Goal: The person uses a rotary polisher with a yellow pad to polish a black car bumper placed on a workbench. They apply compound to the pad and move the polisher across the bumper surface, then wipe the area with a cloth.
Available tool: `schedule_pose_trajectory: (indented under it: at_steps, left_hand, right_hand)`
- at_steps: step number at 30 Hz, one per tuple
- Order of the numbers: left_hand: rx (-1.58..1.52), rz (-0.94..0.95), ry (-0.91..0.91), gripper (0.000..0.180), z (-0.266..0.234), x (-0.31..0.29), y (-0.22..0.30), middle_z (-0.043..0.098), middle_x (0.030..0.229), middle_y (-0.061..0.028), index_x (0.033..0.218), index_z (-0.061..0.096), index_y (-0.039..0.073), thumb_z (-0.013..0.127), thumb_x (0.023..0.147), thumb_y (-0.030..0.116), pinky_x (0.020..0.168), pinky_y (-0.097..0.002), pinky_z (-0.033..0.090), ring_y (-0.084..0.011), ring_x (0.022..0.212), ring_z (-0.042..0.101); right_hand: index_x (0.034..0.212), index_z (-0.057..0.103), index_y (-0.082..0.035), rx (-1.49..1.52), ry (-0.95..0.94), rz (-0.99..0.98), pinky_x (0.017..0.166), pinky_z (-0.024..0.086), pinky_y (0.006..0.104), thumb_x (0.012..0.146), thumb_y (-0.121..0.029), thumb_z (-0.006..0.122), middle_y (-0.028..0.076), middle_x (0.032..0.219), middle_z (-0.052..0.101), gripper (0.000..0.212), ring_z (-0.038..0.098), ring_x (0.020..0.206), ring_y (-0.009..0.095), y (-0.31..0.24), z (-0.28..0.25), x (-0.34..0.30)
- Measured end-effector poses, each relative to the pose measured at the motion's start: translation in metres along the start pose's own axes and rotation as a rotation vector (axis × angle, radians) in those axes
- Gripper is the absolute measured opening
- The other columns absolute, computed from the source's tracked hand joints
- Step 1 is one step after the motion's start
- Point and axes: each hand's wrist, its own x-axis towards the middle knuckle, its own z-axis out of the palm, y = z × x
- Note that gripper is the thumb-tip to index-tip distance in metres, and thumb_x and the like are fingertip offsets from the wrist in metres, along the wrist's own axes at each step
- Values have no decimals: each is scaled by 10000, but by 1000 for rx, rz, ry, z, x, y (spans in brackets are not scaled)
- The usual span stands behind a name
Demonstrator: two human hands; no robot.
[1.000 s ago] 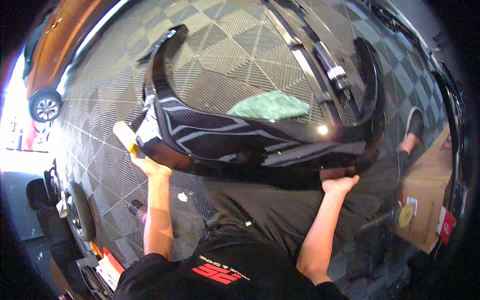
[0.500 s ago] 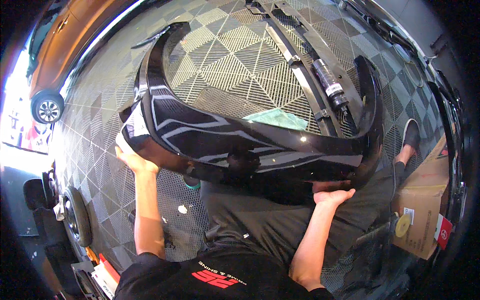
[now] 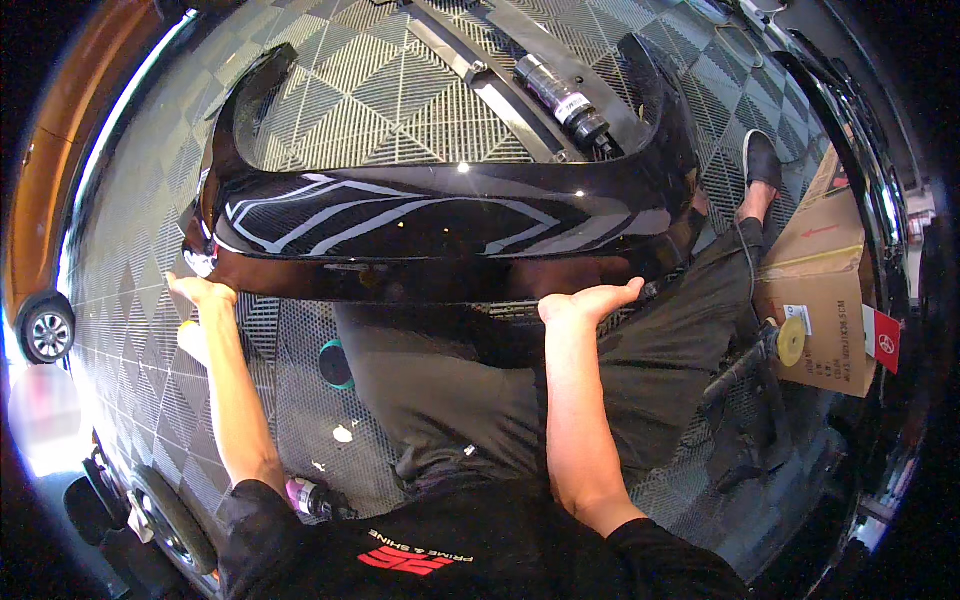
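Note:
A large glossy black, U-shaped car body panel [image 3: 400,220] is raised in front of my lap, its two curved ends pointing away from me. My left hand [image 3: 205,291] is under its lower left corner, palm up. Farther right along the same edge, my right hand [image 3: 592,301] supports it with the palm turned up and fingers stretched to the right. The undersides of the panel and the exact finger contact are partly hidden. Light streaks reflect across its shiny face.
Beyond the panel, a dark bottle [image 3: 565,103] lies by long trim strips [image 3: 480,75] on the tiled floor. A cardboard box [image 3: 815,290] stands right, with a yellow round pad [image 3: 791,341] near it. At far left is an orange car [image 3: 50,150]; a loose wheel [image 3: 172,520] sits lower left.
The panel and both hands have shifted left and up in view, and the panel sits more level. The green cloth behind it is now out of sight. A purple-labelled bottle shows beside my left arm.

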Motion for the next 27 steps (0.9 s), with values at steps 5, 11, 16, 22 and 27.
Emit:
schedule_pose_trajectory:
  at_steps: [5,11,16,22,27]
  left_hand:
    - [-35,-61,-172,969,3,7,-24,209,1653,-181,1601,187,49,328,918,721,1231,-494,192,-337,1511,238]
    - [52,-111,-147,957,-16,36,-31,203,1667,-148,1597,215,83,327,905,735,1230,-502,160,-310,1528,199]
    - [22,-118,-138,990,-24,61,-48,278,1643,-122,1585,240,50,348,890,747,1218,-479,181,-285,1497,275]
    - [-18,-242,-176,1084,-65,79,-32,357,1590,-192,1560,284,-3,322,863,827,1162,-546,324,-391,1428,385]
    - [181,-196,-209,890,-124,60,-58,374,1584,-193,1578,266,52,390,964,684,1121,-445,416,-356,1370,480]
  right_hand:
    - [1526,381,-122,8,-67,14,1209,223,469,883,-789,380,90,1574,400,926,361,1443,260,6,-28,22]
    - [1494,402,-83,-123,-138,109,1201,253,459,846,-823,420,114,1544,434,984,391,1426,274,7,-54,-1]
    - [1477,416,-45,-168,-262,167,1156,324,480,837,-853,399,130,1516,468,1031,461,1365,303,15,-79,15]
    - [1516,297,13,-126,-119,241,1178,288,528,838,-836,452,189,1565,334,1098,381,1409,362,15,-87,17]
    - [1613,-64,-54,-199,-228,181,1230,154,506,899,-682,558,229,1658,83,1136,178,1515,361,-30,-105,3]
